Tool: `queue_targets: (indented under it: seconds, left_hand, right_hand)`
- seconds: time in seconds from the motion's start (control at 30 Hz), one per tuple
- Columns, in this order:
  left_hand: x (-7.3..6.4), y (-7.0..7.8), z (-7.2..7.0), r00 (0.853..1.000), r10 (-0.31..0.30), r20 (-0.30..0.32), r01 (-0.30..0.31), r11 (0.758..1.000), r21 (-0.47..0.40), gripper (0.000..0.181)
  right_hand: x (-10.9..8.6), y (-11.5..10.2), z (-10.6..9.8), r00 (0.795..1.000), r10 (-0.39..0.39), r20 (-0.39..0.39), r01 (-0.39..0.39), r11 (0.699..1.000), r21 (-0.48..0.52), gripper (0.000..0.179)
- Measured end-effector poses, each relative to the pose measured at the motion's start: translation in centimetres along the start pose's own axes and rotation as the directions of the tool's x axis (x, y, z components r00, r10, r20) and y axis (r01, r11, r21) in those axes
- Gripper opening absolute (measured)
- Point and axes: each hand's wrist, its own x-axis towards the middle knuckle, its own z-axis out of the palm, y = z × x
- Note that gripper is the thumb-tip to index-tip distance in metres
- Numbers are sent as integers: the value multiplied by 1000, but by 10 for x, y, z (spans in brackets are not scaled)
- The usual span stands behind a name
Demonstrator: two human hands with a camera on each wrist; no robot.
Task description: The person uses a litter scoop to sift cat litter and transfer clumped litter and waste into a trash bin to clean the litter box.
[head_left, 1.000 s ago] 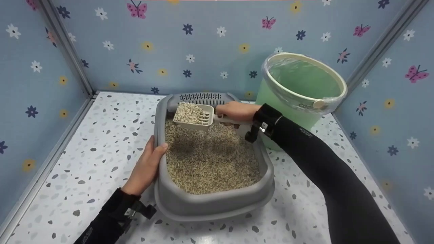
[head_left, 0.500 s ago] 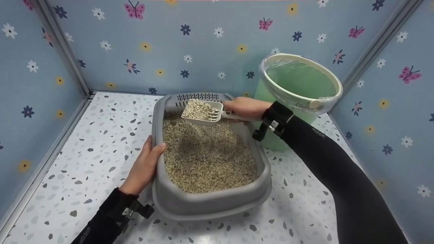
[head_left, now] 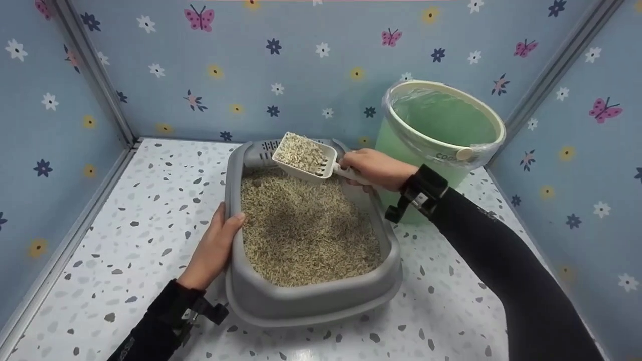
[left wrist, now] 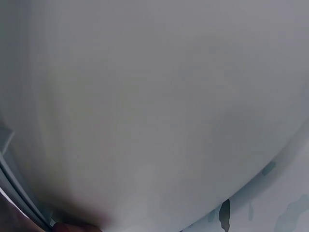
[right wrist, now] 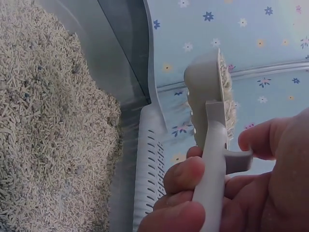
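Observation:
A light-coloured slotted litter scoop (head_left: 304, 174), heaped with pale litter, is held above the back of the grey litter box (head_left: 321, 303). My right hand (head_left: 376, 168) grips its handle. In the right wrist view, my fingers wrap the scoop's handle (right wrist: 212, 169), and the thumb is near a small tab on it. Below, grey-beige pellet litter (head_left: 308, 235) fills the box. My left hand (head_left: 211, 250) holds the box's left side, thumb over the rim and fingers outside, mostly hidden. The left wrist view is mostly the box's blurred outer wall (left wrist: 145, 106).
A green bin (head_left: 441, 120) with a clear liner and cream rim stands right of the box at the back. Blue patterned walls (head_left: 301, 65) enclose three sides. The floor (head_left: 145, 200) is white with grey specks.
My right hand has moved to the right, bringing the loaded scoop with it. The scoop has risen slightly and tilted, its front edge higher. My left hand stays on the box.

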Motion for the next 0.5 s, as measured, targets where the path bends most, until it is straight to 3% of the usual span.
queue_targets:
  seconds: [0.3,0.5]
  left_hand:
    - [1,-2,2,1000,7,-20,-7,1000,6,90]
    - [2,-1,5,1000,19,-19,-19,1000,6,90]
  right_hand:
    - [-6,-1,-2,999,-21,-26,17,993,-116,30]
    - [-16,-2,-3,1000,-4,-8,4,998,-65,34]
